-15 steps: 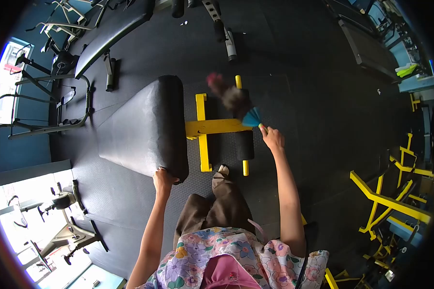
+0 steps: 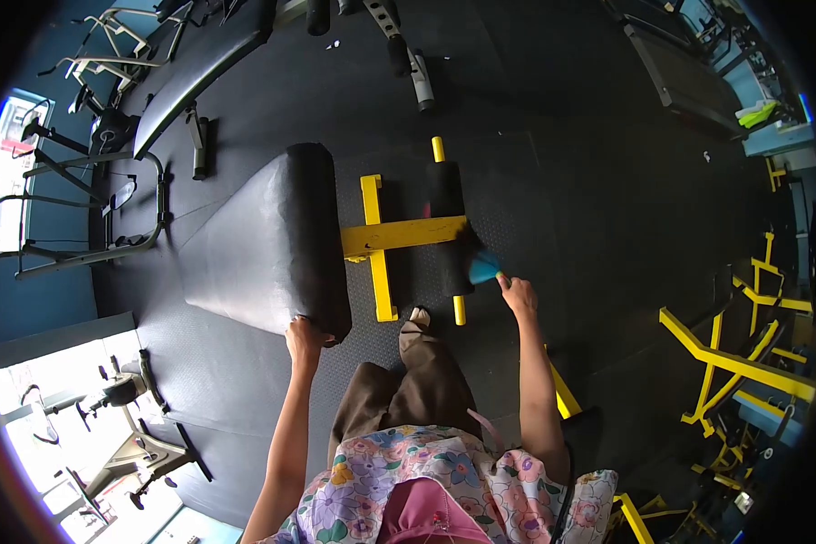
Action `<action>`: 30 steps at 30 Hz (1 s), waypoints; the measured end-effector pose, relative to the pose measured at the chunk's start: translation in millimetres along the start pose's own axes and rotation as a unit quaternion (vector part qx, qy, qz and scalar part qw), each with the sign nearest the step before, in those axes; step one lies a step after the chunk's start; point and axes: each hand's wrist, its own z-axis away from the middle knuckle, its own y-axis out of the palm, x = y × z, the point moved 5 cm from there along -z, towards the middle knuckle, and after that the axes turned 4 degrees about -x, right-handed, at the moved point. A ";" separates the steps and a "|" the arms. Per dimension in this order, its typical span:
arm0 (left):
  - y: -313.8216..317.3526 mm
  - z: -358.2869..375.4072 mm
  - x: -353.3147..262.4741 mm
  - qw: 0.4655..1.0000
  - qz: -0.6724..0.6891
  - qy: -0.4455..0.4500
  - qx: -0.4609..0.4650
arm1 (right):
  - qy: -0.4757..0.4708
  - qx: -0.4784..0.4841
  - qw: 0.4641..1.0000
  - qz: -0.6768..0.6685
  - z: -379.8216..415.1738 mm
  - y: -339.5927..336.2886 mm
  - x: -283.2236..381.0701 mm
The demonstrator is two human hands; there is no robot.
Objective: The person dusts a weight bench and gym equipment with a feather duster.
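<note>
My left hand [image 2: 306, 339] grips the near corner of a black padded bench [image 2: 267, 240] that slopes down to the left. My right hand [image 2: 518, 295] holds a feather duster [image 2: 476, 258] by its handle; its blue collar shows and the dark feathers press against the black foam roller [image 2: 448, 227]. The roller sits on a yellow bar across the bench's yellow frame [image 2: 385, 238]. My brown trouser leg and shoe [image 2: 419, 319] reach toward the frame.
Black rubber matting covers the floor. Another black bench [image 2: 199, 68] and grey machine frames stand at the upper left, an exercise bike [image 2: 118, 399] at the lower left. Yellow racks [image 2: 743, 363] stand at the right, treadmills [image 2: 680, 72] at the upper right.
My right hand has pulled the duster down and toward me, from the roller's upper end to its lower part. The left hand has stayed on the bench corner.
</note>
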 end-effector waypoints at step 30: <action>-0.5 12.4 -6.3 0.995 0.071 0.073 -0.006 | 0.017 -0.202 0.949 -0.242 200.0 187.0 -40.2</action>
